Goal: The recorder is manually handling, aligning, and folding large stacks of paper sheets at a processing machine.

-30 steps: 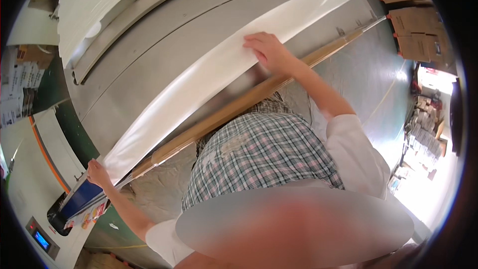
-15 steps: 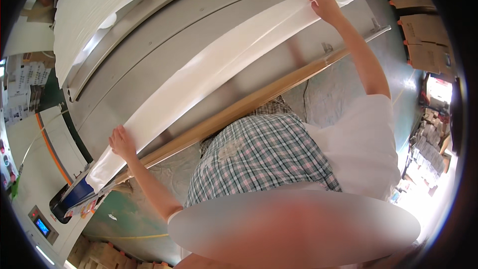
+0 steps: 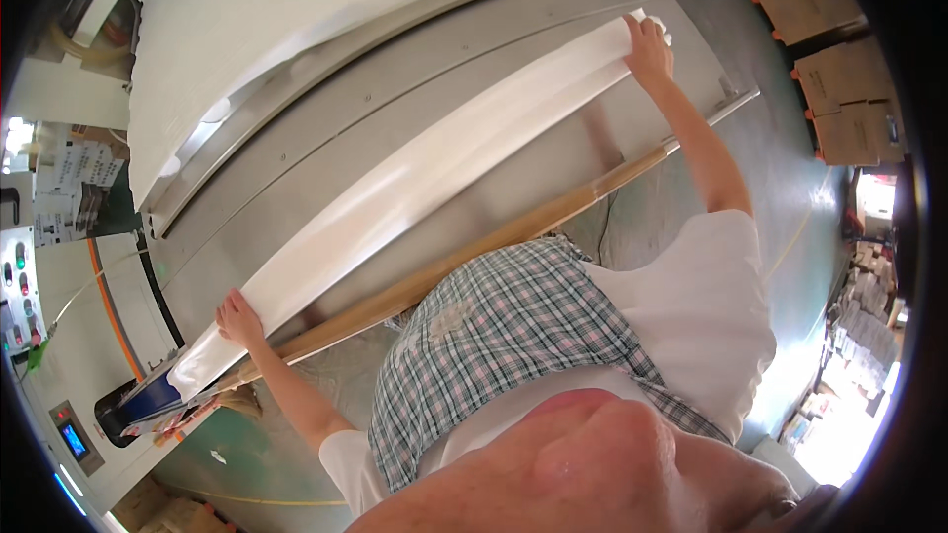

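A long folded strip of thin white sheet material point(image 3: 395, 188) lies slantwise across the grey metal table; whether it is film or paper I cannot tell. Near its lower left end, my left hand point(image 3: 238, 319) grips it with bent fingers over the far edge. At the upper right end my right hand point(image 3: 649, 49) is closed round the strip, its fingers curled over the top. Between my hands the strip is smooth and gently bowed, and its two tips look crumpled.
Beyond a raised metal bar point(image 3: 385, 54) spreads a large white sheet point(image 3: 296, 0). Along the table's near edge runs a brown-covered rail point(image 3: 474, 255). A white machine cabinet with a small lit screen point(image 3: 74, 439) stands left. Cardboard boxes point(image 3: 849, 89) are stacked at far right.
The strip looks narrower and smoother; the slanting fold line on its right half no longer shows. My right hand has curled further over its end. The whole view has shifted somewhat.
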Demonstrator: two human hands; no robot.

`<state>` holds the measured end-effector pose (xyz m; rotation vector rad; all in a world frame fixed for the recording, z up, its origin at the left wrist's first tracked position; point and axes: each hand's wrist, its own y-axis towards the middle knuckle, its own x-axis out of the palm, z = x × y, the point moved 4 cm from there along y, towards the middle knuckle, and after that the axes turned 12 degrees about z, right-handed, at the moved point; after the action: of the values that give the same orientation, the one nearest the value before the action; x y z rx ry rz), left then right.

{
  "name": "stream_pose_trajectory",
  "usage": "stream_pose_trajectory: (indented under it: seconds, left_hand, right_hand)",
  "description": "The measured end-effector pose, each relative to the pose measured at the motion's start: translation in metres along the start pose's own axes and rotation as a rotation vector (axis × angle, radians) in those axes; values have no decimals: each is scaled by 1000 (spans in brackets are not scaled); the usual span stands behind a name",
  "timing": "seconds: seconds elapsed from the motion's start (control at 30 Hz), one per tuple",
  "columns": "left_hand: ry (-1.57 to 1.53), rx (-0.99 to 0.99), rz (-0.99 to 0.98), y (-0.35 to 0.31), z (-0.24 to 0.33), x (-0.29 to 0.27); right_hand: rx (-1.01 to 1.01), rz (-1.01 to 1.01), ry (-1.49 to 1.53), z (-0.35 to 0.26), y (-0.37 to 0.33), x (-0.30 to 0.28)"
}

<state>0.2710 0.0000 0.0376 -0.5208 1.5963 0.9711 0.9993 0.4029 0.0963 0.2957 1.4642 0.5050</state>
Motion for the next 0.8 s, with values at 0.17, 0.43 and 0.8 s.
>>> stream_pose_trajectory:
  seconds: [0.17,0.43,0.8]
  left_hand:
    - [-5,4,9,0,-2,0]
    - [-10,40,4,5,4,1]
    - [144,126,-98,12,-5,25]
  right_hand:
    - [251,141,-74,67,5,31]
    - [667,295,67,191,11,48]
    - [96,-323,-41,139,25,186]
